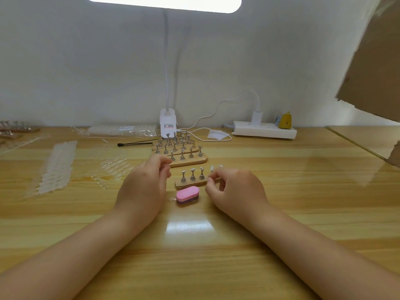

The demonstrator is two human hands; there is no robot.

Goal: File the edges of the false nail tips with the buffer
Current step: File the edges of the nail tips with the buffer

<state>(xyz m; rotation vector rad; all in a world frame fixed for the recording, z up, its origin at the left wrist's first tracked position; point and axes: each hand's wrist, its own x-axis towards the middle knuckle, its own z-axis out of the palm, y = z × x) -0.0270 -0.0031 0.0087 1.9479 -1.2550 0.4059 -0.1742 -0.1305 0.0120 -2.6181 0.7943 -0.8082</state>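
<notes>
**Buffer lies idle between two hovering hands**

Head view: the left hand point(144, 184) hovers with fingers loosely curled; whether it pinches a clear nail tip I cannot tell. The right hand point(234, 189) has fingertips drawn together at the end of the near stand point(190, 183), seemingly pinching something small, though blur hides what. The buffer point(187, 194), a pink-topped, purple-based oval block of soft foam, lies on the tabletop point(216, 245) between both hands, just nearer than the stand. Two pale nail tips point(212, 169) stand just beyond the right hand's fingers.

Risks, as I judge them: the tips are thin, clear and slippery, so a loose pinch may let one flick away onto the glossy wood; a careless knuckle could knock the slim metal pegs point(192, 174) or shift the light wooden stand.
</notes>
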